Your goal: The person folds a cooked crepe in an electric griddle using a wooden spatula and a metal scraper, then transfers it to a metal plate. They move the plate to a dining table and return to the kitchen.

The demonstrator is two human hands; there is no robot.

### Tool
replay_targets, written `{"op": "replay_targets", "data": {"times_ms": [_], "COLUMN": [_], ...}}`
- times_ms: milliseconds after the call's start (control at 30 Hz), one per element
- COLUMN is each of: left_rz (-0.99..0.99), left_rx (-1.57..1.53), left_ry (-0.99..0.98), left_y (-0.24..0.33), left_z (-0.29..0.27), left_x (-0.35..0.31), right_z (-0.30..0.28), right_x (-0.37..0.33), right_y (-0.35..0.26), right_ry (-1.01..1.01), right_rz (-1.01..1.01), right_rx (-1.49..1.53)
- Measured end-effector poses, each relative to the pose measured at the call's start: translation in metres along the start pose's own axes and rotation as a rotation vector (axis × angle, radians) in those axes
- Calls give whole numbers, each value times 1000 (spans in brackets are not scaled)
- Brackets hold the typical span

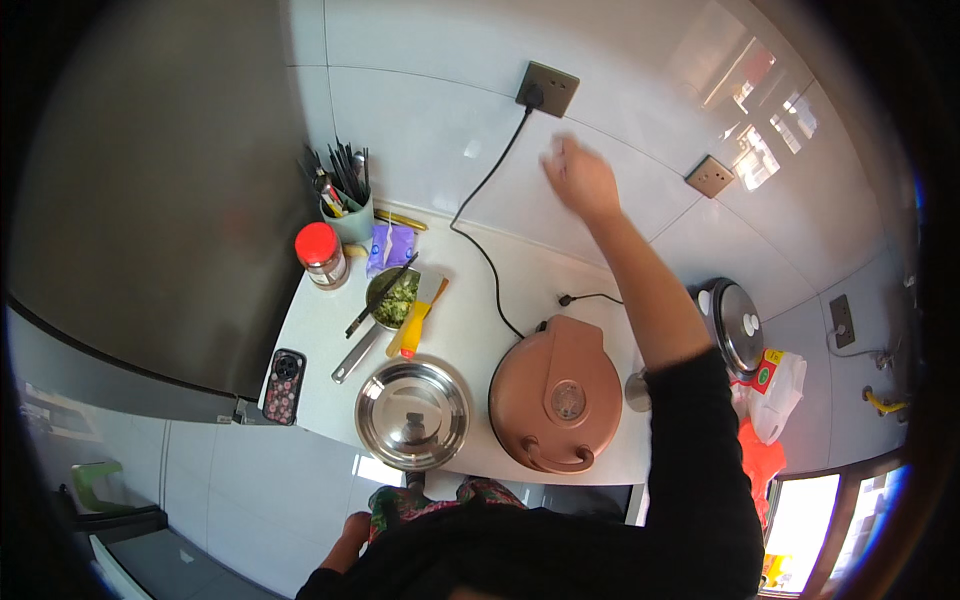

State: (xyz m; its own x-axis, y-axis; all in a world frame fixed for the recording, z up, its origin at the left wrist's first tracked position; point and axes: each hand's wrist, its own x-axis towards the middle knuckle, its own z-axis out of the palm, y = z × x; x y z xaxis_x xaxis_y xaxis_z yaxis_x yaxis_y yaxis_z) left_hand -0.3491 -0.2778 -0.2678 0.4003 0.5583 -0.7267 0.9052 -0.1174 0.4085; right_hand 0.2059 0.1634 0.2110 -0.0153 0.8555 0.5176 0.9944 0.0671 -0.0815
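My right hand (pixel 583 180) is raised in front of the tiled wall, just below a wall socket (pixel 556 82) and apart from it. Its fingers are bent and a little blurred, with the tips apart and nothing visible between them. A black plug (pixel 535 96) sits in that socket. From it a black cord (pixel 486 262) runs down to a closed, copper-coloured electric griddle (pixel 530 385) on the counter. Low at my side hangs my left hand (pixel 355 528), partly seen, its fingers not clear. A shiny steel bowl (pixel 412 415) stands at the counter's front edge.
Left of the griddle are a small pan of chopped greens (pixel 398 300), a yellow-handled brush or scraper (pixel 413 330), a phone (pixel 284 386), a red-lidded jar (pixel 322 256) and a utensil holder (pixel 348 220). A rice cooker (pixel 735 325) stands right. Another loose plug (pixel 566 299) lies behind the griddle.
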Motion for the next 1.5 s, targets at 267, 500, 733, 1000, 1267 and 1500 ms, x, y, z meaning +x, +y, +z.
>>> {"op": "replay_targets", "data": {"times_ms": [267, 500, 733, 1000, 1267, 1500], "left_rz": [-132, -84, -236, -131, 149, 156], "left_rx": [-409, -228, -657, -422, 55, 108], "left_ry": [215, 103, 210, 212, 149, 40], "left_y": [-19, -30, -6, 3, -33, -23], "left_z": [39, 54, 14, -4, -1, -18], "left_x": [-49, -39, -23, -16, 0, 15], "right_z": [25, 30, 24, 4, -14, -57], "right_x": [128, 127, 125, 107, -209, -425], "right_y": [-43, -32, -38, -47, -69, -75], "right_ry": [11, -29, -25, -104, -878, -869], "right_rz": [339, 274, 258, 274, 102, -57], "right_rx": [-348, -376, -414, -386, 69, -96]}}
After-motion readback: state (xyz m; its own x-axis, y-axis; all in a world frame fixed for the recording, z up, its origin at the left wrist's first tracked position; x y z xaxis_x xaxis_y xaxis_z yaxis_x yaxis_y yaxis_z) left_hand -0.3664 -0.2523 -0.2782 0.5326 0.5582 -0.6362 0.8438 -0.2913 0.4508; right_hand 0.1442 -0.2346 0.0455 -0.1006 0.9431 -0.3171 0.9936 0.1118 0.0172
